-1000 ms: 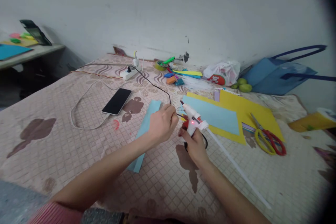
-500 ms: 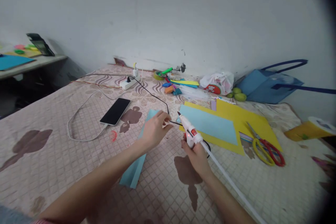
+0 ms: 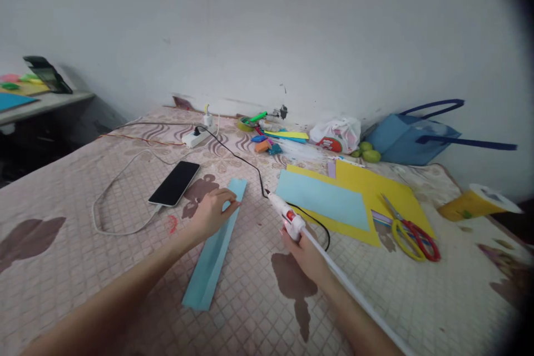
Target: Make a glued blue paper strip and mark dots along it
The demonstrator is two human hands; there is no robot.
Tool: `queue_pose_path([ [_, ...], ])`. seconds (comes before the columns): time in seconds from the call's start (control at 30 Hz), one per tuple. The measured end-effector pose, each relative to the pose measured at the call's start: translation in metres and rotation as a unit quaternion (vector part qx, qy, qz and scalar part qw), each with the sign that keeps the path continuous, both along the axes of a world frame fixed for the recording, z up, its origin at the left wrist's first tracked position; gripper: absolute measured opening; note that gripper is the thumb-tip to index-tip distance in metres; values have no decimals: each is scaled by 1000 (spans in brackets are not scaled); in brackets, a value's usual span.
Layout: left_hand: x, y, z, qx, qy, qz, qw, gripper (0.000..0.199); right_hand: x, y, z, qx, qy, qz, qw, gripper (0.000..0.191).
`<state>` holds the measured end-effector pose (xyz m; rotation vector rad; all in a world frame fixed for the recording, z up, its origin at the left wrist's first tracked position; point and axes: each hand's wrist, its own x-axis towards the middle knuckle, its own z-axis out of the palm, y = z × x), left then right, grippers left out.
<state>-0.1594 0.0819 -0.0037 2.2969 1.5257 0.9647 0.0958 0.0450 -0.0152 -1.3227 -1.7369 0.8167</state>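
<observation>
The right hand is wrapping closed around the handle of a white plastic glue gun, whose dark nozzle is pointing to ten o'clock. A long, smooth, whitish glue stick is trailing from its back between four and five o'clock, lying along the forearm. From the gun, the left hand is hovering or resting at nine o'clock with its fingers bending; I cannot tell whether its fingertips are pinching anything. Below it a light blue paper strip, long, narrow and creased lengthwise, is lying slantwise at eight o'clock.

At two o'clock a flat light blue paper rectangle is lying over yellow paper sheets. At three o'clock red-and-yellow-handled metal scissors are resting with their blades on the yellow. A glossy black smartphone is lying between nine and ten o'clock. Everything is resting on a pale, diamond-patterned tablecloth showing brown leaf shapes.
</observation>
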Motion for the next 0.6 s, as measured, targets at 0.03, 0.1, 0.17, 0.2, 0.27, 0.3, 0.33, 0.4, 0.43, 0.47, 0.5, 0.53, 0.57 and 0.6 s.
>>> queue_pose_path([
  [0.03,-5,0,-5,5,4,-4,1000,13,2,1,-2,-22,0,3,1000,19],
  [0.1,-14,1,-14,11,9,-23,1000,18,6,2,-5,-66,7,19,998,28],
  [0.17,-20,1,-22,11,14,-45,999,25,9,1,-5,-100,16,43,994,32],
  [0.2,-22,0,-26,9,17,-53,998,27,10,0,-4,-111,20,54,992,32],
  [0.27,-24,0,-31,2,24,-61,998,29,11,-2,-2,-129,21,81,988,31],
  [0.3,-24,-1,-32,-2,28,-63,998,30,11,-3,-1,-141,14,96,985,30],
  [0.33,-24,-1,-34,-7,32,-63,997,30,11,-5,0,-155,3,109,982,29],
  [0.4,-24,-1,-35,-16,40,-62,997,31,9,-8,2,-187,-25,132,973,29],
  [0.43,-24,-1,-36,-19,44,-61,997,31,8,-9,2,-202,-39,144,968,29],
  [0.47,-24,-1,-36,-21,47,-62,997,31,6,-11,3,-210,-52,157,964,29],
  [0.5,-24,-2,-36,-23,50,-64,996,30,3,-12,5,-211,-64,174,960,28],
  [0.53,-24,-2,-36,-23,53,-66,996,29,0,-14,6,-204,-75,193,957,26],
  [0.57,-25,-2,-36,-24,56,-69,996,28,-3,-15,8,-189,-87,213,955,24],
  [0.6,-25,-3,-35,-23,59,-72,995,28,-6,-16,11,-168,-101,231,953,21],
])
